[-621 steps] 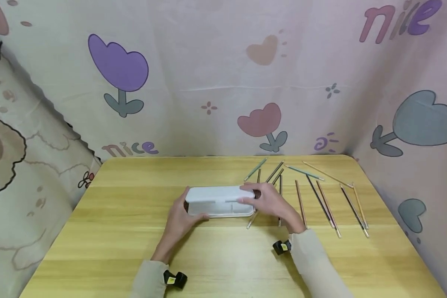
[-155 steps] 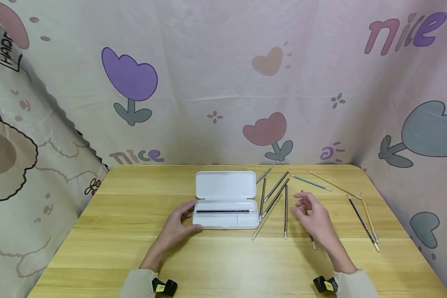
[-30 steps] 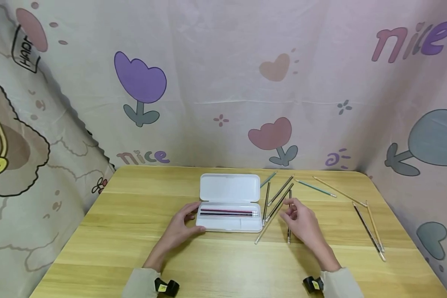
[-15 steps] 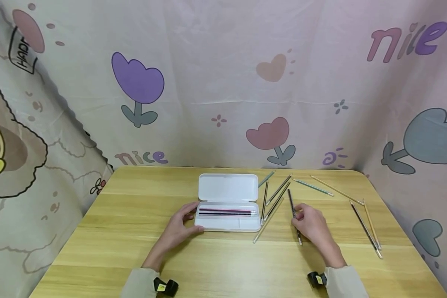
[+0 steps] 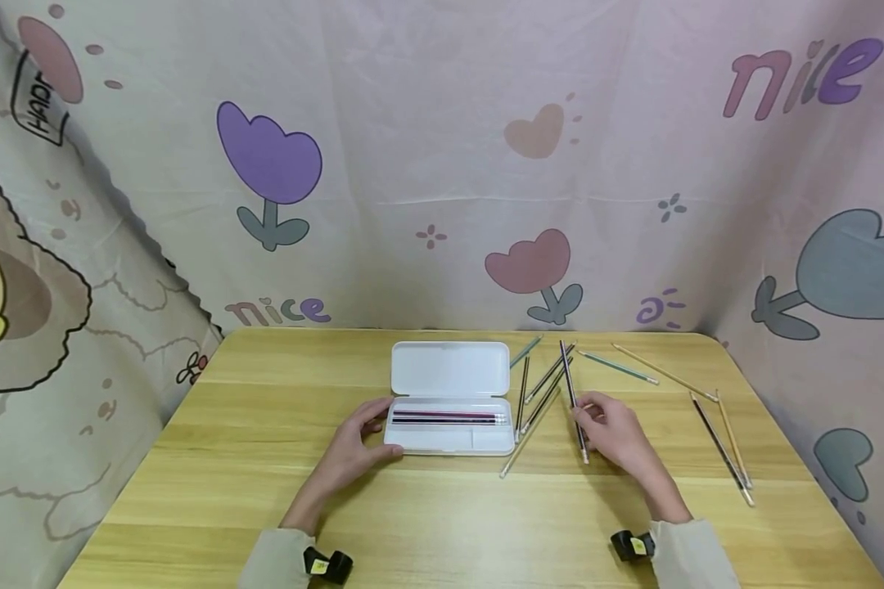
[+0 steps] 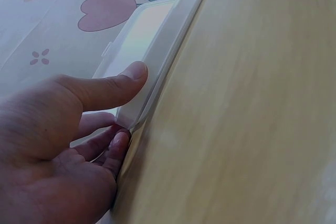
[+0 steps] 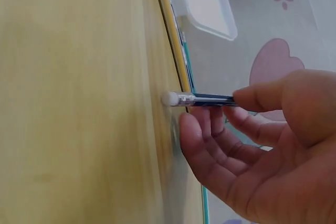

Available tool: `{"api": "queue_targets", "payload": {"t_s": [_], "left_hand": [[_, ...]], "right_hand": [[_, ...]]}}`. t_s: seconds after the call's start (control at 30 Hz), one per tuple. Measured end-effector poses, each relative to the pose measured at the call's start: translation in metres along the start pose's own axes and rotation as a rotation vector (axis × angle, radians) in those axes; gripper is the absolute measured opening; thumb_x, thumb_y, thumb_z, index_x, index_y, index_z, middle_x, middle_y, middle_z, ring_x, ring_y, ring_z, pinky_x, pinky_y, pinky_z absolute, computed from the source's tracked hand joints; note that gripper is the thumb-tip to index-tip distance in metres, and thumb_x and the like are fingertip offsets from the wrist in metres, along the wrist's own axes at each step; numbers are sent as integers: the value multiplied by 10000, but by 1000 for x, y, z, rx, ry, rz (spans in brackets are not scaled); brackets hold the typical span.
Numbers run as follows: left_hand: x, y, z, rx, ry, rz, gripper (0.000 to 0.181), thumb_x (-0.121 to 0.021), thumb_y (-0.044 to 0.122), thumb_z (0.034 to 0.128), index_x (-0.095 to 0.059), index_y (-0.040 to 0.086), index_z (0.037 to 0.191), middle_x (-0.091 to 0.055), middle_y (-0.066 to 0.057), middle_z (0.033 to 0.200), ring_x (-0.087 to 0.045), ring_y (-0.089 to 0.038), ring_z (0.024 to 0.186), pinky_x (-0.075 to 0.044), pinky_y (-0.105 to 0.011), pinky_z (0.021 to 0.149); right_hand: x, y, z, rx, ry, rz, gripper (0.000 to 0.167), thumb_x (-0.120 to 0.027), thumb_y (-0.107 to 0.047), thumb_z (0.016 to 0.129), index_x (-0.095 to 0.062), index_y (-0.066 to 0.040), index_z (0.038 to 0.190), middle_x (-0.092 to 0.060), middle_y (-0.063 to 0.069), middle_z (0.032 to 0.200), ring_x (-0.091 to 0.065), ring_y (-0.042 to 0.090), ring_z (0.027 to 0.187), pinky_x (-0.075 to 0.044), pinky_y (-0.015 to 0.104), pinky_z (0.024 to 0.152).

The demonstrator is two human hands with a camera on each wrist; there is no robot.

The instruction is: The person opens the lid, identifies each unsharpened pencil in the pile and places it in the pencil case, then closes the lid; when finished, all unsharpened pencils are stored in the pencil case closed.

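Observation:
A white pencil case [image 5: 453, 446] lies with its lid raised on the table, several pencils [image 5: 449, 418] side by side in its long compartment. At its left end my left hand [image 5: 352, 446] holds the case, thumb along the front edge and fingers round the corner; the left wrist view shows this thumb [image 6: 113, 88] against the white wall. Right of the case, my right hand [image 5: 613, 429] pinches a dark striped pencil [image 5: 569, 383] between thumb and fingers. In the right wrist view, that pencil's white eraser [image 7: 170, 98] points away from the palm.
Several loose pencils lie between the case and my right hand, some crossing, among them a dark pencil [image 5: 523, 393]. Farther right are a green pencil [image 5: 619, 367], a yellow pencil [image 5: 663, 372] and another dark pencil [image 5: 722, 450]. A patterned cloth [image 5: 383, 164] hangs behind the table.
Since a second ago my right hand has taken hold of the dark striped pencil and lifted it, tip swinging leftward. Pencils were added to the opened case earlier. My left hand stays at the case.

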State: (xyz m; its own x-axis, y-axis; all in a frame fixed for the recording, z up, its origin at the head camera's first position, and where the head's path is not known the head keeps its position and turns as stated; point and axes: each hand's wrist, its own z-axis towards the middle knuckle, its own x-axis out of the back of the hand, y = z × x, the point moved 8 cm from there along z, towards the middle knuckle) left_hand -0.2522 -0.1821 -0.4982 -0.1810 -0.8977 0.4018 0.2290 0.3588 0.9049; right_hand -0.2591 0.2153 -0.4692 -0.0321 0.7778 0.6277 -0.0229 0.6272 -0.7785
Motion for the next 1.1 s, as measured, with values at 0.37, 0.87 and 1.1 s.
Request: {"api": "queue_targets", "payload": {"t_s": [0.37, 0.87, 1.1], "left_hand": [[1, 1, 0, -4, 4, 8, 796, -897, 109, 784, -513, -24, 1469, -527, -197, 1461, -544, -343, 1257, -463, -525, 1081], [-1, 1, 0, 18, 1, 6, 807, -901, 111, 781, -510, -13, 1476, -518, -188, 1476, -540, -331, 1270, -452, -513, 1097], [0, 3, 0, 16, 3, 1, 807, -903, 105, 778, -512, -19, 1473, -513, -193, 1481, -533, -337, 1277, -447, -530, 1097]], "right_hand": [[-19, -25, 3, 175, 21, 47, 174, -612, -134, 1041, -708, 3, 1089, -684, 126, 896, -589, 161, 752, -527, 245, 652], [-59, -71, 13, 412, -129, -46, 239, -649, 93, 910, -779, 10, 1091, -644, 89, 933, -522, 154, 762, -504, 228, 606], [-75, -83, 22, 419, -90, -75, 273, -679, 151, 869, -803, -23, 1037, -719, 101, 1006, -640, 204, 856, -579, 253, 691]]}}
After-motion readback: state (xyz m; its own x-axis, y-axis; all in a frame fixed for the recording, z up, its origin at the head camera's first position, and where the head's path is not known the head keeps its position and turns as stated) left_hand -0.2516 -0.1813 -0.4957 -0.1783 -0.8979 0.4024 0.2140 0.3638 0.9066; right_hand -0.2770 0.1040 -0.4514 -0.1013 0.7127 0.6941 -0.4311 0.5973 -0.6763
